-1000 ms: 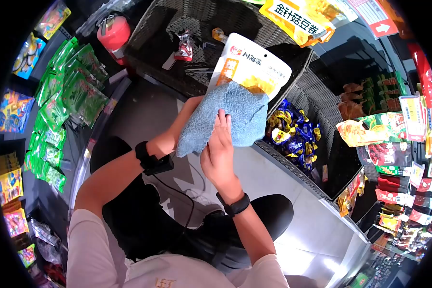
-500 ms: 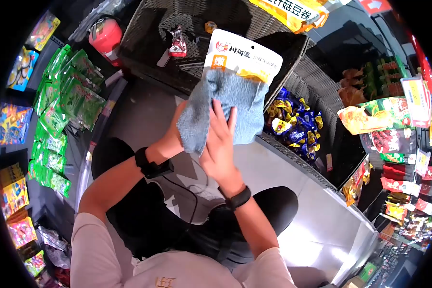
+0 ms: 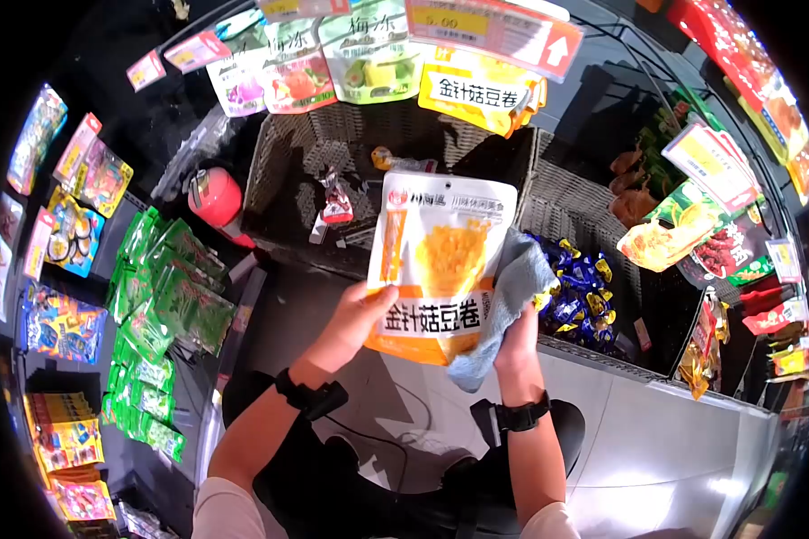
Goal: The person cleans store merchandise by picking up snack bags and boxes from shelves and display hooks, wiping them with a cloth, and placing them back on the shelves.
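A white and orange snack pouch (image 3: 436,260) faces me upright, its printed front fully in sight. My left hand (image 3: 351,325) pinches its lower left edge, thumb on the front and fingers behind. A blue-grey cloth (image 3: 514,292) hangs along the pouch's right edge, bunched in my right hand (image 3: 518,343). Most fingers of that hand are hidden behind the cloth, and I cannot tell whether they also touch the pouch.
Beyond the pouch stands a dark woven basket (image 3: 274,171) with a few small packets. Blue-wrapped sweets (image 3: 589,296) lie in the basket at right. Green packets (image 3: 175,287) hang at left; similar orange pouches (image 3: 476,90) hang above. A red-pink canister (image 3: 216,198) stands behind.
The cloth has gone from the pouch's front to its right edge, uncovering the print. My right hand has moved right with it. The view has tilted upward, showing more hanging pouches.
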